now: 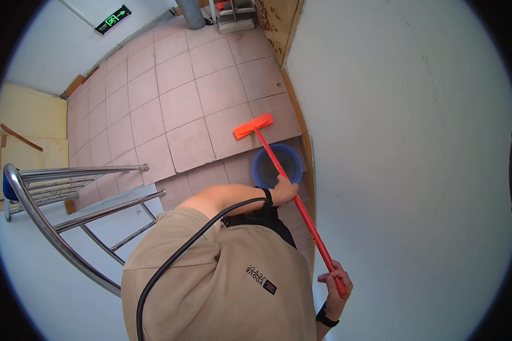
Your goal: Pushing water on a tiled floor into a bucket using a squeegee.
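Grasping a slim red pole point(308, 221) about mid-length with the left hand point(284, 190), partly hiding it, and near its butt end with the right hand point(335, 284), with the forearm mostly cut off below. Holding its oblong orange head point(253, 126) just beyond a round blue bucket point(255, 167) of dim, indistinct contents; cannot tell whether touching the square pink tiles point(182, 108). Visible farther left: shiny, tubular metal rails point(108, 212).

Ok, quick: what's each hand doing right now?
Left hand: closed, holding the red pole partway along.
Right hand: closed, holding the pole near its end.
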A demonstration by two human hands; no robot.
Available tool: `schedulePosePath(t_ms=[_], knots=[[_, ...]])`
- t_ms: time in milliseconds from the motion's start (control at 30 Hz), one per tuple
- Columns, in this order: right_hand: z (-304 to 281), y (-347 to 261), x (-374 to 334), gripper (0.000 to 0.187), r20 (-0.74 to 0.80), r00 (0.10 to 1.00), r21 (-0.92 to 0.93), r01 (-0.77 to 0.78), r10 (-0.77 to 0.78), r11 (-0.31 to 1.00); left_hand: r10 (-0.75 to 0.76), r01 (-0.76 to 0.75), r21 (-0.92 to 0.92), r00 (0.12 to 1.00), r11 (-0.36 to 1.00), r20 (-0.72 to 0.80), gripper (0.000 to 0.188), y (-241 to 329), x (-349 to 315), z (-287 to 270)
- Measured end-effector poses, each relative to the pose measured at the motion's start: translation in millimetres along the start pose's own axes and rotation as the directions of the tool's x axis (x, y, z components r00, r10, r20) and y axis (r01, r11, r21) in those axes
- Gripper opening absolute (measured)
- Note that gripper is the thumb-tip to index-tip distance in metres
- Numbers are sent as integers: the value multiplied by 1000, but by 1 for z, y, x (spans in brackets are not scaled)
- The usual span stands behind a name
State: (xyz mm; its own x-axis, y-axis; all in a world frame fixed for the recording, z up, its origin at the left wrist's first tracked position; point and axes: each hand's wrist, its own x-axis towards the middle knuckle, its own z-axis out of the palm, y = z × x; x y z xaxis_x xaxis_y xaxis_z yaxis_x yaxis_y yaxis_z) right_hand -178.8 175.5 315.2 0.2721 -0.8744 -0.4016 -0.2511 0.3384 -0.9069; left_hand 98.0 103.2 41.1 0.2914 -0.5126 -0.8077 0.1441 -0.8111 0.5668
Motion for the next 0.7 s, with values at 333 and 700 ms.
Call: schedulePosePath(t_ms=[333, 700], knots=[[56, 5, 58, 9, 126, 988, 61, 81, -88, 995, 28, -32, -66, 998, 997, -62, 56, 23, 61, -69], [89, 19, 70, 13, 218, 966, 60, 126, -136, 990, 44, -51, -67, 993, 996, -107, 17, 33, 78, -107]])
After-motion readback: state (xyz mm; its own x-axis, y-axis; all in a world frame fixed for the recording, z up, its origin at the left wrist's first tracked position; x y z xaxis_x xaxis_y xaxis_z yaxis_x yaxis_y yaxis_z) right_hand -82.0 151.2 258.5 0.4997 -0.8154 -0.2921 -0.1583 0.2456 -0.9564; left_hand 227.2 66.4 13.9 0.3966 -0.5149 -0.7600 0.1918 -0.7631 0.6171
